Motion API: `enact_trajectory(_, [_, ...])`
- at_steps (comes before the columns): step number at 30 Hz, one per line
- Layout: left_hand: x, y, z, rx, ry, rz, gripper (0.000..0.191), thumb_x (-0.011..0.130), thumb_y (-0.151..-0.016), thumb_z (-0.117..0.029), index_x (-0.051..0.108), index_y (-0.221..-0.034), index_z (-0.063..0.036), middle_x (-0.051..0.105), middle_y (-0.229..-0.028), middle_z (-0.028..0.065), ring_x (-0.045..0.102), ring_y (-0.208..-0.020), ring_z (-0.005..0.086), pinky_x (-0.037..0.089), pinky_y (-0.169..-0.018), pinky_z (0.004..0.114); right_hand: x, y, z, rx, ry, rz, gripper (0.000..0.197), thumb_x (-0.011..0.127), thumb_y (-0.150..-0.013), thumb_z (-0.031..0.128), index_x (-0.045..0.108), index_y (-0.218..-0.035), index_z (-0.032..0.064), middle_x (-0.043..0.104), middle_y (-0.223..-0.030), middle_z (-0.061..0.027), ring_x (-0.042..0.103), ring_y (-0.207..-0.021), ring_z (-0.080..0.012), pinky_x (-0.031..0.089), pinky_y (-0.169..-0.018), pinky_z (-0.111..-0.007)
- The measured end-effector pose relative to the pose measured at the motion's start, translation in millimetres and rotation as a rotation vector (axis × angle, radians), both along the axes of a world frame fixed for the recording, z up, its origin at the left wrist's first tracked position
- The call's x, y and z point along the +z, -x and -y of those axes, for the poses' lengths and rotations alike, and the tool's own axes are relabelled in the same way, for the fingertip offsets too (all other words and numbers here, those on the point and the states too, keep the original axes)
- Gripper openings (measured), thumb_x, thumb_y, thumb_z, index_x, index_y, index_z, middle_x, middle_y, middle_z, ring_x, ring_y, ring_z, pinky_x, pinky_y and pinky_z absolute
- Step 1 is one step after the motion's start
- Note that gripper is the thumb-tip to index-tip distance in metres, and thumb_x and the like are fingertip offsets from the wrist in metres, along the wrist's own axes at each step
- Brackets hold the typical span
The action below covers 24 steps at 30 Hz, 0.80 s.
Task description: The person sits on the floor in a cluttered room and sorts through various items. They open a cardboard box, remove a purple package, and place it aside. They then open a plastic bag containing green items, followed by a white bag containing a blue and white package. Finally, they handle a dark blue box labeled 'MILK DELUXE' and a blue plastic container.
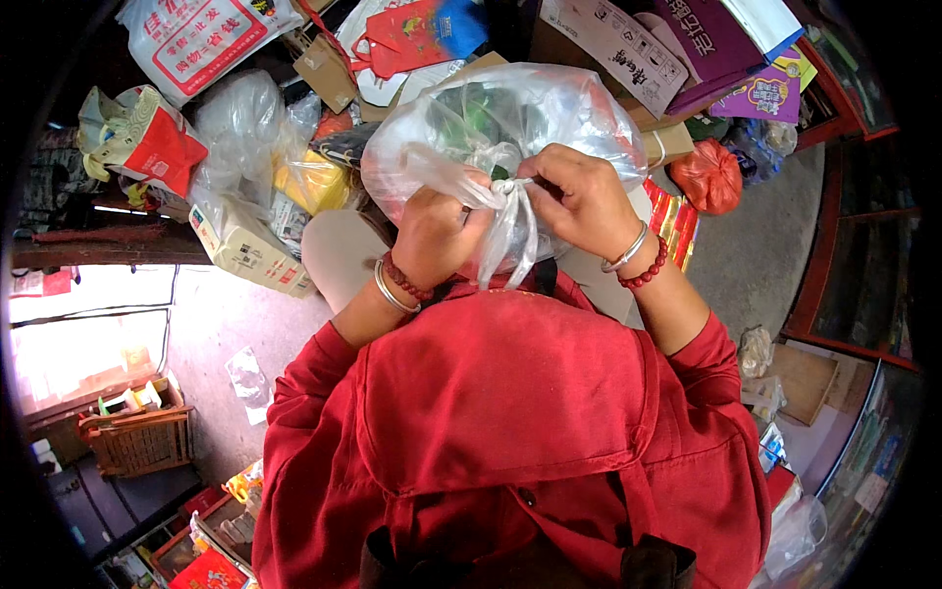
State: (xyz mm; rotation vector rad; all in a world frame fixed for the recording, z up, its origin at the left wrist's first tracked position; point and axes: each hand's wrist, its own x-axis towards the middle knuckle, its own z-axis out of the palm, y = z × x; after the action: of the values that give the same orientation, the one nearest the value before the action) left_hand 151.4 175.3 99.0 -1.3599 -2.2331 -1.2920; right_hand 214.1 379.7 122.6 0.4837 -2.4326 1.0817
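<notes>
A large, see-through plastic bag point(581, 96) bulges before my knees, with something green and other contents dimly visible inside. Its neck is twisted into a knot point(508, 191), from which loose plastic ends hang down. On the knot's left side, my left hand point(441, 228) pinches the gathered plastic between thumb and fingers. From the right, my right hand point(578, 195) grips a short end of the plastic close to the knot. What exactly the bag holds is blurred by the film.
Cardboard boxes point(618, 51) and a purple carton point(706, 44) are piled at the back right. Paper and plastic bags point(239, 125) crowd the left. A red plastic bag point(706, 177) lies on the concrete floor point(758, 243) beside a dark cabinet point(861, 250). A wicker basket point(140, 442) stands at lower left.
</notes>
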Motion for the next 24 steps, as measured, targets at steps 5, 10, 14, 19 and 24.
enact_trajectory(5, [10.8, -3.0, 6.8, 0.102, 0.116, -0.145, 0.021, 0.066, -0.078, 0.002, 0.061, -0.099, -0.0018, 0.063, -0.091, 0.0123, 0.061, -0.082, 0.0302, 0.048, -0.072, 0.034, 0.2, 0.1, -23.3, -0.077, -0.025, 0.024, 0.011, 0.064, -0.077, 0.004, 0.062, -0.088, 0.0032, 0.061, -0.081, -0.0139, 0.062, -0.072, -0.0335, 0.050, -0.063, -0.037])
enact_trajectory(10, [19.1, 2.6, 38.4, 0.275, -0.053, 0.073, 0.014, 0.065, -0.082, 0.002, 0.059, -0.094, -0.0020, 0.061, -0.091, 0.0093, 0.058, -0.076, 0.0184, 0.045, -0.067, 0.027, -16.6, -6.6, -79.3, -0.430, 0.353, 0.054, 0.010, 0.066, -0.086, 0.008, 0.065, -0.094, 0.0017, 0.064, -0.082, -0.0032, 0.061, -0.072, -0.0154, 0.049, -0.066, -0.028])
enact_trajectory(14, [10.3, 2.5, 67.3, 0.283, -0.466, 0.530, 0.013, 0.058, -0.089, 0.004, 0.054, -0.099, -0.0028, 0.058, -0.093, 0.0047, 0.052, -0.072, 0.0068, 0.041, -0.061, 0.018, 4.3, -18.9, -109.4, -0.425, 0.979, 0.213, 0.013, 0.061, -0.093, 0.013, 0.063, -0.095, 0.0000, 0.060, -0.071, -0.0035, 0.054, -0.059, -0.0103, 0.044, -0.058, -0.023])
enact_trajectory(19, [17.7, -20.6, 83.7, 0.232, -0.475, 0.840, 0.031, 0.054, -0.087, 0.011, 0.045, -0.114, -0.0006, 0.058, -0.100, 0.0086, 0.057, -0.083, 0.0113, 0.047, -0.074, 0.021, -3.9, -31.3, -100.9, -0.257, 1.317, 0.190, 0.025, 0.051, -0.098, 0.022, 0.059, -0.106, -0.0007, 0.064, -0.085, -0.0084, 0.058, -0.069, -0.0139, 0.048, -0.062, -0.027])
enact_trajectory(24, [38.7, -45.3, 79.7, 0.194, -0.152, 0.662, 0.035, 0.062, -0.080, 0.006, 0.052, -0.113, -0.0001, 0.059, -0.088, 0.0049, 0.057, -0.078, 0.0125, 0.047, -0.073, 0.026, 37.1, -55.7, -58.6, -0.368, 1.375, -0.058, 0.022, 0.050, -0.097, 0.016, 0.056, -0.110, -0.0018, 0.065, -0.101, -0.0165, 0.063, -0.082, -0.0197, 0.052, -0.072, -0.028])
